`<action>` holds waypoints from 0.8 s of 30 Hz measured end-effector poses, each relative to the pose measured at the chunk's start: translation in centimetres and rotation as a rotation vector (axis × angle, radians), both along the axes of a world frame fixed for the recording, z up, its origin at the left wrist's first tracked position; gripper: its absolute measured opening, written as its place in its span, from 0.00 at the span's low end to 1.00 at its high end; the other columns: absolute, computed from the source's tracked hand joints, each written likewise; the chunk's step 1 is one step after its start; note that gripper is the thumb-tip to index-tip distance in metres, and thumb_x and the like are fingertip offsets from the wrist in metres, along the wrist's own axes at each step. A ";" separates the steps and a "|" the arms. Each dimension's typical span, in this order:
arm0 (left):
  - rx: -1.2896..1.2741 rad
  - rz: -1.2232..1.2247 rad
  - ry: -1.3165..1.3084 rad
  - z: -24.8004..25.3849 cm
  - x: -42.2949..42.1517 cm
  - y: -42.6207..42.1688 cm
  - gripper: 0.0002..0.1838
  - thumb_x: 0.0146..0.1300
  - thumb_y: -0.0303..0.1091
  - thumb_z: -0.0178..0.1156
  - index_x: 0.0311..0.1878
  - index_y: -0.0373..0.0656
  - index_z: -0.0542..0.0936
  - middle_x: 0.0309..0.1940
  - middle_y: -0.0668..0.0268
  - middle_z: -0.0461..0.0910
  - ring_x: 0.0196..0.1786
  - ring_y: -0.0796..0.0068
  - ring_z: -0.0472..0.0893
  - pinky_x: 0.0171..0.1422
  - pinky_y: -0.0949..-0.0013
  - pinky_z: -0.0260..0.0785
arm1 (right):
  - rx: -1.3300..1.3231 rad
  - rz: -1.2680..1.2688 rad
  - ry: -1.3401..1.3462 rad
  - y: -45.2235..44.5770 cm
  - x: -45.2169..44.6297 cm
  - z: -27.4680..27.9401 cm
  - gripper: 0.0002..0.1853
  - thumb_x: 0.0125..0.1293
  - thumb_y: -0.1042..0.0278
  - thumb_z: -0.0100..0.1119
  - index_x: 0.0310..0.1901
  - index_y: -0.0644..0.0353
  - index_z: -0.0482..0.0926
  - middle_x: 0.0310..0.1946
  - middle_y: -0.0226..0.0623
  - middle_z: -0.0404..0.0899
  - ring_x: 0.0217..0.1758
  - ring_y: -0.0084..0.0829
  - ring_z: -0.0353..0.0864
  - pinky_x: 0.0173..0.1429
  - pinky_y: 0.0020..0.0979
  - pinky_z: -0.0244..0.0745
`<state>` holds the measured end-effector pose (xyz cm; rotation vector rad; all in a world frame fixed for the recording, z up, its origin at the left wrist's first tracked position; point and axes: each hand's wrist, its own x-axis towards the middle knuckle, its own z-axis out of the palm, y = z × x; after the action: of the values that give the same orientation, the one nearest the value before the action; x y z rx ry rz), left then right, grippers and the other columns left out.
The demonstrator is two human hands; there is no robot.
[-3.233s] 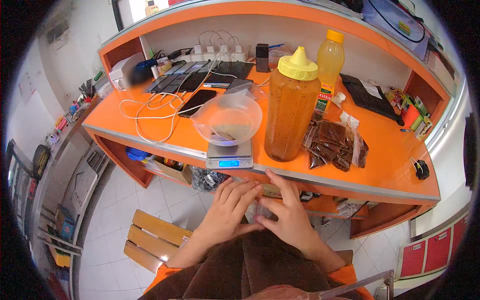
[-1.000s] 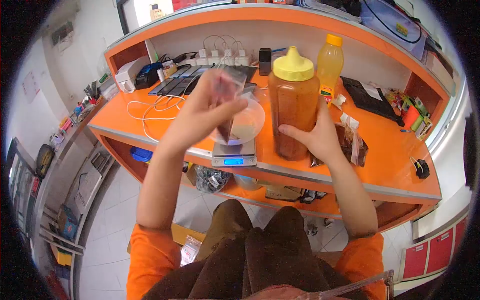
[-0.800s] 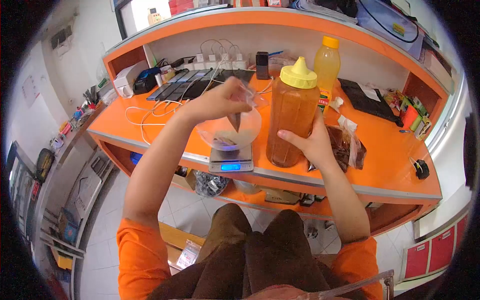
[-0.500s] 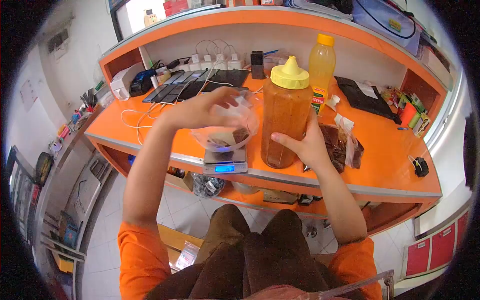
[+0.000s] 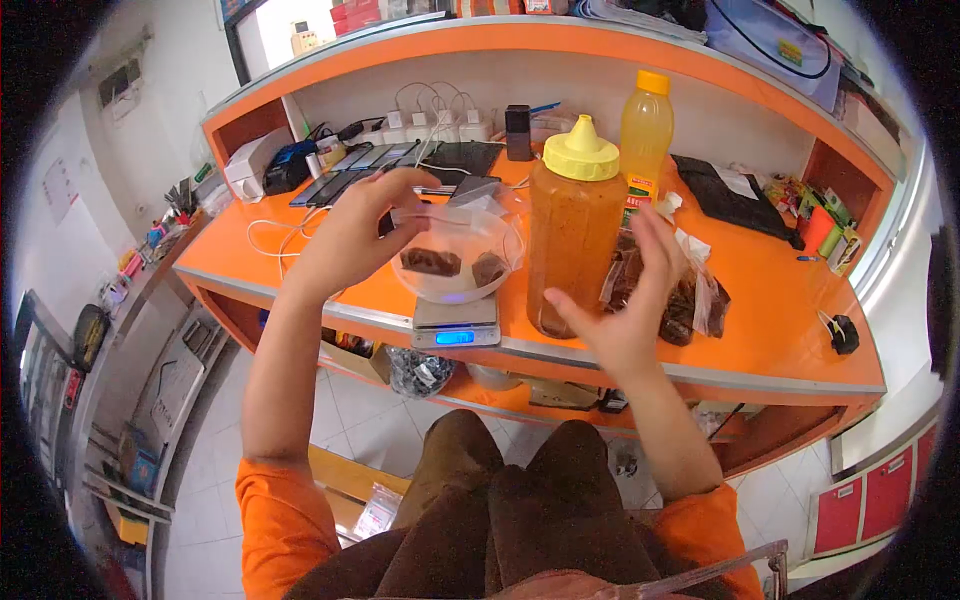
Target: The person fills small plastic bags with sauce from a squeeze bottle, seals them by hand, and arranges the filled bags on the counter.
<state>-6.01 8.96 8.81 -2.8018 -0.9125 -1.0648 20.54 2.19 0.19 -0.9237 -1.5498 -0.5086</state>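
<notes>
A translucent plastic bowl [image 5: 460,290] rests on a small digital scale [image 5: 456,325] with a lit blue display. Inside the bowl lie two dark brown pieces [image 5: 430,262]. My left hand [image 5: 350,235] is at the bowl's left rim, thumb and fingers apart, holding nothing. Just right of the scale stands a squeeze bottle [image 5: 570,245] with a yellow nozzle lid and orange-brown contents, upright. My right hand [image 5: 635,310] is open beside the bottle's lower right side, fingers spread. Dark brown plastic packets [image 5: 685,305] lie behind and right of that hand, partly hidden by it.
Behind the squeeze bottle stands a yellow-capped bottle [image 5: 645,130]. Several phones [image 5: 365,170] and white charging cables lie at the back left, near plugged-in chargers [image 5: 440,128]. A black pouch [image 5: 735,200] is at the right. The orange desk's [image 5: 780,340] metal-edged front is close.
My right hand has let go of the squeeze bottle and opened. My left hand has drawn back left from over the bowl, and the dark pieces inside now show more clearly.
</notes>
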 end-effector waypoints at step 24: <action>-0.727 -0.226 -0.843 -11.8 6.4 -10.4 0.23 0.56 0.19 0.63 0.54 0.37 0.68 0.33 0.64 0.80 0.40 0.78 0.79 0.46 0.75 0.71 | -0.644 0.869 0.619 -5.7 -2.8 -4.8 0.08 0.64 0.77 0.56 0.44 0.68 0.77 0.36 0.35 0.79 0.41 0.22 0.78 0.48 0.22 0.71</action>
<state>0.36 -1.42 -3.04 -2.9929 -1.2351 -2.4991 17.73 -3.52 -4.66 -0.6686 -1.3598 0.8645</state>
